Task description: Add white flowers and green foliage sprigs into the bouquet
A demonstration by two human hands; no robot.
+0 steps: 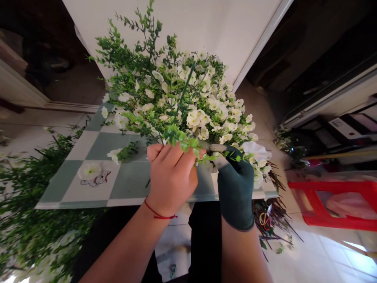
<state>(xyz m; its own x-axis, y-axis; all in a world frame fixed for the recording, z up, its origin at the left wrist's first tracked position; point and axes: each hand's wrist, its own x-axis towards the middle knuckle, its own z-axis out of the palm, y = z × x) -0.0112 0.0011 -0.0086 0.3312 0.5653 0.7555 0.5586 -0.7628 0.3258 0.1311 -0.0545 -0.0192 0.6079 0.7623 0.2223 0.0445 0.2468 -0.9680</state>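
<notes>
Head view: left hand [172, 169] and gloved right hand [237, 181] pinch a leafy sprig [173, 133] (plastic, seemingly), white flowers [198, 118] at twelve o'clock; next needs steadiness.

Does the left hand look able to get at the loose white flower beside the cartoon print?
Probably: the flower lies uncovered on the checked cloth, nothing tall between. The left hand is holding a green sprig, though, and may need to free itself first.

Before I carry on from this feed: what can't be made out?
Head view:
- Green sprig's stem between the fingers: hidden by left grip.
- Right grip's fingertips: blurred.
- Tabletop's far edge: behind white flowers.
- Floor foliage: cut by left edge.
- Binder lettering: too small.
</notes>
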